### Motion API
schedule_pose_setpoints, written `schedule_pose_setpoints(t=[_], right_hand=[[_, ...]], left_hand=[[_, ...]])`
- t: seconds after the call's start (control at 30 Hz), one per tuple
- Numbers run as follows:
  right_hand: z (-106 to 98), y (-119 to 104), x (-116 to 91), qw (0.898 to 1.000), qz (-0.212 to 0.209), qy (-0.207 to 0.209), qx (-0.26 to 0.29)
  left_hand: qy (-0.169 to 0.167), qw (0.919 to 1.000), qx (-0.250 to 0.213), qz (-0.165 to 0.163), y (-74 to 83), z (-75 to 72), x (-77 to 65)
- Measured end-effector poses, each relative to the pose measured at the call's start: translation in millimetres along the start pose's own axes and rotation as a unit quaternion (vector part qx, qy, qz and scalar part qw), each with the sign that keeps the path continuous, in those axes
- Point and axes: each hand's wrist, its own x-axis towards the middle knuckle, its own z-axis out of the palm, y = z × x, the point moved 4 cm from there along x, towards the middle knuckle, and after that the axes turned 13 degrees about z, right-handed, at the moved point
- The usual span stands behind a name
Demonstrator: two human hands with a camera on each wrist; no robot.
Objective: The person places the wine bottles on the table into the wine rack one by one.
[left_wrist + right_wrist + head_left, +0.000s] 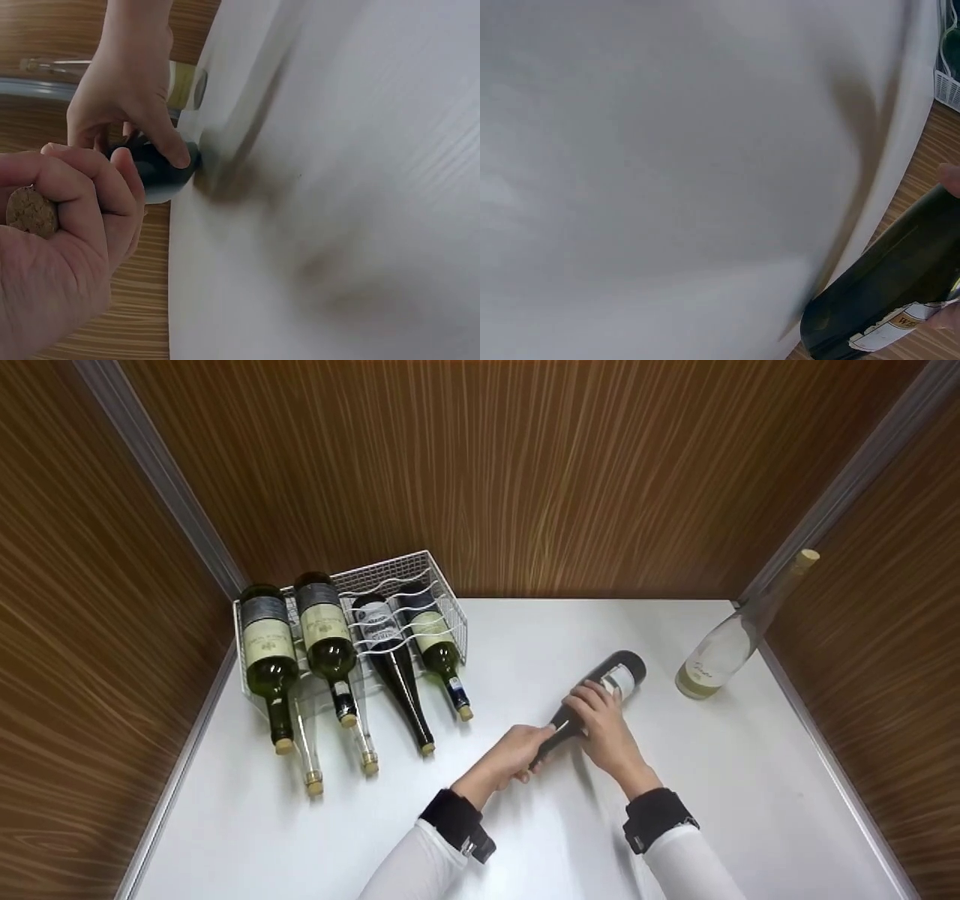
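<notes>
A dark wine bottle (568, 721) with a pale label slants over the white table, base toward the upper right. My left hand (517, 750) grips its neck; in the left wrist view the cork (31, 211) shows within the curled fingers. Around the bottle's body curls my right hand (606, 729), fingers over the top near the label. The right wrist view shows the bottle's base end (885, 277) and torn-edged label (900, 324), with only bits of the right fingers visible.
At the left stands a white wire rack (459, 622) holding several corked bottles, necks pointing toward me. Near the right wall a clear corked bottle (724, 649) stands upright on the table (757, 780). Wood-grain panels (525, 472) enclose the back and sides.
</notes>
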Motion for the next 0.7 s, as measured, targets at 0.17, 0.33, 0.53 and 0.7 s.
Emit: schedule_pose_setpoints(t=[0.17,0.33,0.53,0.7], right_hand=[[-3,1,-1,0.999,0.016,-0.035,0.035],[-8,5,-3,0.991,0.059,-0.084,0.087],[-14,13,-5,0.974,0.113,-0.091,0.175],[-18,16,-8,0.967,0.153,-0.062,0.193]], left_hand=[[-0.001,0.9985,0.052,0.014,-8.0,2.0,0.9],[-0.006,0.9956,0.089,0.029,-13.0,3.5,2.2],[0.000,0.9904,0.131,0.043,-13.9,3.0,3.3],[0.008,0.9885,0.144,0.045,-14.9,4.1,2.5]])
